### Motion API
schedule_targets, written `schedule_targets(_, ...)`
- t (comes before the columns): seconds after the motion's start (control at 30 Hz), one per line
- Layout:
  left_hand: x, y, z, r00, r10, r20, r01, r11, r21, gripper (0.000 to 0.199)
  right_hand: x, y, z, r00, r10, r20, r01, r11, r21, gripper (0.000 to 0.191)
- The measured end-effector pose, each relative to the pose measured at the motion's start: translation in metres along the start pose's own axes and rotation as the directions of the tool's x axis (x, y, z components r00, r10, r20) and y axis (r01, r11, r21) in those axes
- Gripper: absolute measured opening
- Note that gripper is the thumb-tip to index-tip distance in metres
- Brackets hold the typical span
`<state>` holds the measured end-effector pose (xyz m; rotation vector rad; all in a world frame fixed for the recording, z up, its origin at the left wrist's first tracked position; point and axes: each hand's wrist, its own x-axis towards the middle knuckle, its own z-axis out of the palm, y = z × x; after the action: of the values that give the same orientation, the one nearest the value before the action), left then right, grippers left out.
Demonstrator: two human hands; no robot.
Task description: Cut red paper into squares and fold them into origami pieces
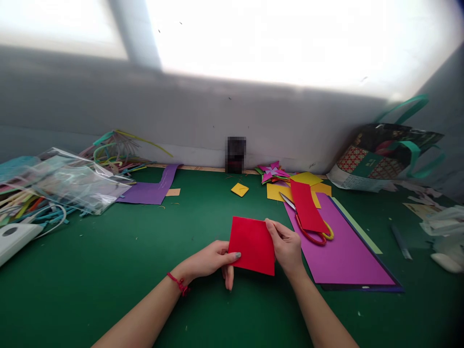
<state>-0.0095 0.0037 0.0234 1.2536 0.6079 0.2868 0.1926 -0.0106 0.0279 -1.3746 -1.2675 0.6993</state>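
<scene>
A red paper square (252, 245) is held up between both hands over the green tabletop (145, 270). My left hand (219, 259) pinches its left edge, with the thumb on the front and the other fingers behind or below it. At the upper right corner, my right hand (286, 241) grips the paper between thumb and fingers. To the right, a red paper strip (308, 208) lies over scissors (315, 238) with red and yellow handles, on purple sheets (340, 256).
Behind the hands lies a small yellow folded paper (239, 189). Yellow papers (273, 192) and a pinwheel-like paper piece (273, 171) sit at back right, near a bag (377, 159). Purple paper (145, 192), plastic bags (87, 183) and a white device (16, 239) are left.
</scene>
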Motion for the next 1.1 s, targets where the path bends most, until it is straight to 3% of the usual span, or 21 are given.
schedule_targets(0.3,-0.005,0.006,0.000,0.998,0.055,-0.037,-0.055,0.998,0.001,0.035,-0.003,-0.003,0.009,0.997,0.083,-0.001,-0.083,0.992,0.100,0.029)
schedule_targets(0.43,-0.004,0.004,0.002,0.986,0.028,-0.165,-0.042,0.996,-0.077,0.048,-0.008,-0.007,0.016,0.999,0.045,0.016,-0.045,0.998,0.043,0.028)
schedule_targets(0.6,0.001,0.000,0.005,0.930,0.031,-0.367,-0.086,0.987,-0.133,0.042,-0.013,-0.009,0.019,0.995,-0.016,0.095,0.014,1.000,0.020,0.024)
schedule_targets(0.9,0.001,-0.003,0.003,0.915,0.064,-0.398,-0.130,0.982,-0.140,0.038,-0.017,-0.008,0.022,0.992,-0.079,0.103,0.083,0.996,-0.036,0.025)
schedule_targets(1.1,0.001,-0.001,0.004,0.928,0.064,-0.368,-0.141,0.972,-0.186,0.038,-0.015,-0.009,0.021,0.993,-0.042,0.107,0.043,0.999,-0.001,0.023)
